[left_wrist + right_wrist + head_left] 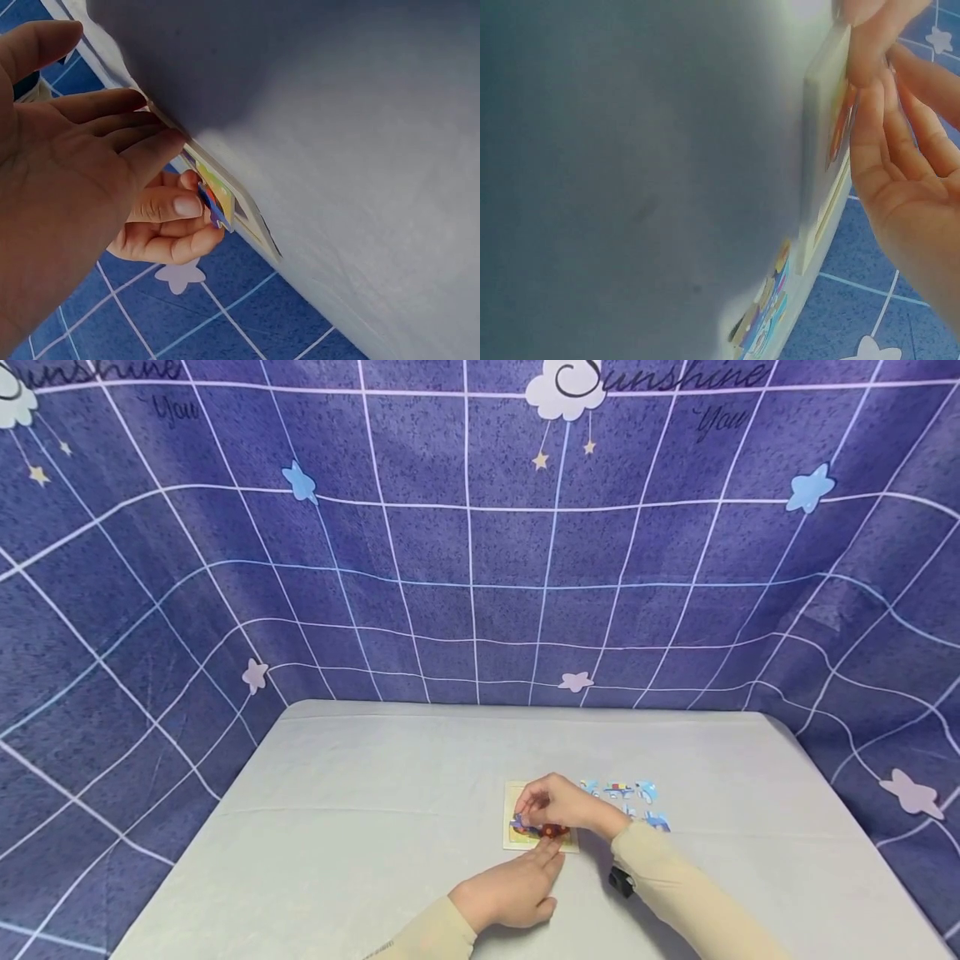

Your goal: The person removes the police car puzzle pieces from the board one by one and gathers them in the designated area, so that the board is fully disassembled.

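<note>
A small square puzzle board (511, 797) with a pale rim lies right of the table's middle. Its near part is filled with yellow and red picture pieces (552, 832). My right hand (561, 802) is over the board, pinching a blue-purple puzzle piece (212, 207) between thumb and fingers at the board's left side. Below it, my left hand (517, 887) reaches in with straight fingers, the fingertips at the board's near edge. In the right wrist view, the right hand (911, 150) hides much of the board's face.
Several loose blue-and-white puzzle pieces (619, 791) lie on the table just right of the board, partly behind the right forearm. A pale cloth covers the table (360, 802). Blue gridded curtains (420, 543) stand behind and at both sides. A black wrist device (621, 882) sits under the right sleeve.
</note>
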`<move>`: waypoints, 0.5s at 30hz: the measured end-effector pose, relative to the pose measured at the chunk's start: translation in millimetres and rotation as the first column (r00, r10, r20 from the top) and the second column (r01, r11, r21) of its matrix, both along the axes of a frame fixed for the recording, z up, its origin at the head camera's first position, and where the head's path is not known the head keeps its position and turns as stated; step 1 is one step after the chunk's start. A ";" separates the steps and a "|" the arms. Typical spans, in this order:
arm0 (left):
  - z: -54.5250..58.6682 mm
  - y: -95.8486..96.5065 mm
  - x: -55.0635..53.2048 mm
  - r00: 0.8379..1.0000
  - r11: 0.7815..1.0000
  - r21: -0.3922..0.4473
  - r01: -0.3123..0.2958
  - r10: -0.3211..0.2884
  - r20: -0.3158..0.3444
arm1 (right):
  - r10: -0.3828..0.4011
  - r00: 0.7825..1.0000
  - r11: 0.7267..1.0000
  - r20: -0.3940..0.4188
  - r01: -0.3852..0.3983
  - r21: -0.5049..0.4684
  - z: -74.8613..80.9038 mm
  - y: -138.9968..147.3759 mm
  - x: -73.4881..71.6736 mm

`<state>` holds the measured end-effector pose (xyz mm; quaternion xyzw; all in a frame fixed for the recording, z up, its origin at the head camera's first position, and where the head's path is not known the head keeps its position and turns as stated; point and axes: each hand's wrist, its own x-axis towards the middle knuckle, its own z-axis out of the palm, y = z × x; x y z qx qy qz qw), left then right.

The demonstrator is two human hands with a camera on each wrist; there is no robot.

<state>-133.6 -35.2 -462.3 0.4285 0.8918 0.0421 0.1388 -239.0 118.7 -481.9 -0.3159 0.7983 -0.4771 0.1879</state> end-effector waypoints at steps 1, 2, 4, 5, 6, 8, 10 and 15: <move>0.0 0.1 -0.1 1.000 1.000 -0.001 0.000 0.000 -0.003 | 0.002 1.000 1.000 0.014 -0.002 -0.014 0.1 -0.3 0.4; -0.1 0.1 0.0 1.000 1.000 0.000 0.001 -0.001 -0.005 | 0.004 1.000 1.000 0.024 -0.003 -0.022 0.2 -0.5 1.0; -0.5 0.0 0.1 1.000 1.000 0.001 0.000 0.000 -0.006 | 0.009 0.999 0.999 0.036 -0.007 -0.041 0.3 -0.4 1.2; -0.7 -0.1 0.1 1.000 1.000 0.004 0.001 -0.001 -0.006 | 0.009 0.999 0.999 0.038 -0.007 -0.048 -0.1 0.1 0.8; -1.1 -0.2 0.1 1.000 1.000 0.008 0.001 -0.001 -0.003 | 0.007 0.999 0.998 0.040 -0.005 -0.055 -0.2 1.0 0.1; -1.8 -0.3 0.0 1.000 1.000 0.016 0.000 0.000 0.000 | -0.010 0.999 0.998 0.032 0.012 -0.055 0.3 3.9 -1.5; -2.2 -0.2 -0.2 1.000 1.000 0.025 -0.001 0.001 0.001 | -0.029 1.000 0.998 0.011 0.029 -0.056 2.6 8.7 -3.5; -1.0 0.3 0.3 1.000 1.000 0.027 -0.009 0.008 0.003 | -0.057 0.997 0.997 -0.061 0.054 -0.048 13.4 28.6 -5.8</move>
